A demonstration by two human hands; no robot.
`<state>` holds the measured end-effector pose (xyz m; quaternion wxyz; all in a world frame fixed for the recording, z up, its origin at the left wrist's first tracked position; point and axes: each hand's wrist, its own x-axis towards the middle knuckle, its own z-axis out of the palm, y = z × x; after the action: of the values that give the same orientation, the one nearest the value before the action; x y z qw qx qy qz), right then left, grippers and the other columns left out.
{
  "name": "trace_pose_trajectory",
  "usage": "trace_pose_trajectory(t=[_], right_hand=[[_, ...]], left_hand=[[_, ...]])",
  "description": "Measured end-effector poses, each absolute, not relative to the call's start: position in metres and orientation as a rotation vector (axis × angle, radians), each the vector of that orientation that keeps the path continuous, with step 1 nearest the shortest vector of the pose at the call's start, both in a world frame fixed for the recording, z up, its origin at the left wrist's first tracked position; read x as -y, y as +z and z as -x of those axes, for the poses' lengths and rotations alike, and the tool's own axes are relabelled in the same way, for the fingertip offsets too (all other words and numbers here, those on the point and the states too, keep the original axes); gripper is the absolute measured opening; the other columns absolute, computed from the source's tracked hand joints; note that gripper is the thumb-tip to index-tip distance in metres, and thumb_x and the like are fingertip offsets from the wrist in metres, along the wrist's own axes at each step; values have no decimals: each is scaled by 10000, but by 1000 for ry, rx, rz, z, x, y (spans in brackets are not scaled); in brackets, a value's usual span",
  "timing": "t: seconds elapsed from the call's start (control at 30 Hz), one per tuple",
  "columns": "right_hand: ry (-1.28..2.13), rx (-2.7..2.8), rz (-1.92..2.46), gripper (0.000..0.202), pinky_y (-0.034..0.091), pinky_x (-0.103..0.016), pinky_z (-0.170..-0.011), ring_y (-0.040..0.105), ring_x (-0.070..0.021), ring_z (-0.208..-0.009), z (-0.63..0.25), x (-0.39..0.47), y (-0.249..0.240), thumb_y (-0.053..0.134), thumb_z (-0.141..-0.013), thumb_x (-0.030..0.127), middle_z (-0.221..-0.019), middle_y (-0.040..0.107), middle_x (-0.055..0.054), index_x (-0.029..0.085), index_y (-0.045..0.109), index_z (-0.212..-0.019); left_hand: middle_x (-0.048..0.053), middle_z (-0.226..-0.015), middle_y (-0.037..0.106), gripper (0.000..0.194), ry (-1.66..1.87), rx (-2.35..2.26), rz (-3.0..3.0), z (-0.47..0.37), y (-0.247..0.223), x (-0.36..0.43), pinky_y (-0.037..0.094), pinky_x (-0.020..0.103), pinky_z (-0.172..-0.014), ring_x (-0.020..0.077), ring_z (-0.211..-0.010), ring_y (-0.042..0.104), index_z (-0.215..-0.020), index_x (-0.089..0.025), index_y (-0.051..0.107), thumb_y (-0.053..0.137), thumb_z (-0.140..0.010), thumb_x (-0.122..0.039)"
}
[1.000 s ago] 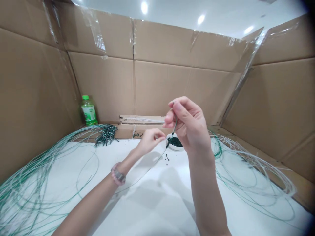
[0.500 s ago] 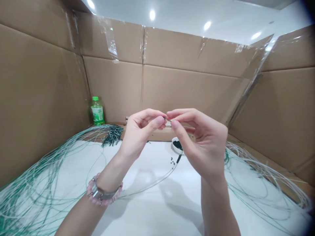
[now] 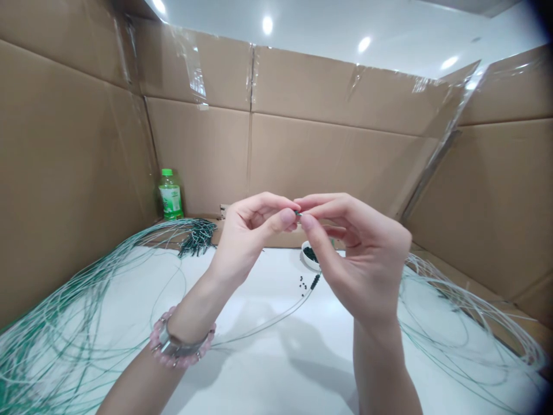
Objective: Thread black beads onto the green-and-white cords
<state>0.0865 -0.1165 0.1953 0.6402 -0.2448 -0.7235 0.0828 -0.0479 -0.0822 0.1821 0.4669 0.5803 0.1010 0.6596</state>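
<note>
My left hand [image 3: 250, 230], with a watch and a pink bead bracelet [image 3: 179, 346] at its wrist, pinches a small dark bead-like piece [image 3: 297, 212] between thumb and forefinger. My right hand [image 3: 358, 248] is closed in a pinch on the tip of a thin wire, right against that piece. The fingertips of both hands almost touch, so whether the tip is inside the piece is hidden. Below them, a row of black pieces [image 3: 315, 281] sits strung on thin wires [image 3: 272, 319]. Several loose black pieces [image 3: 302, 283] lie beside it.
A white bowl [image 3: 307, 262] of black pieces stands behind my right hand. Bundled green and white wires [image 3: 64, 311] spread over the left side, with dark ends [image 3: 199, 236]; more wires [image 3: 466, 323] lie right. A green bottle [image 3: 170, 196] stands by the cardboard wall [image 3: 199, 155].
My left hand has moved slightly right, bringing the dark piece up to the wire tip. My right hand has shifted a little right and down. The gap between the fingertips has narrowed.
</note>
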Motion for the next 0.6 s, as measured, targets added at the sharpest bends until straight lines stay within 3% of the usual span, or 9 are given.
trace_pose_trajectory(t=[0.6], right_hand=[[204,1691,606,100,599,-234,-667,679,-117,-751,-93,111,197,612,-836,136,-861,715,8,212,642,-779]], left_hand=[[-25,-670,693,195,1545,-266,-1295,40,178,74,517,99,-627,27,-601,602,-720,-208,745,810,-660,-382]])
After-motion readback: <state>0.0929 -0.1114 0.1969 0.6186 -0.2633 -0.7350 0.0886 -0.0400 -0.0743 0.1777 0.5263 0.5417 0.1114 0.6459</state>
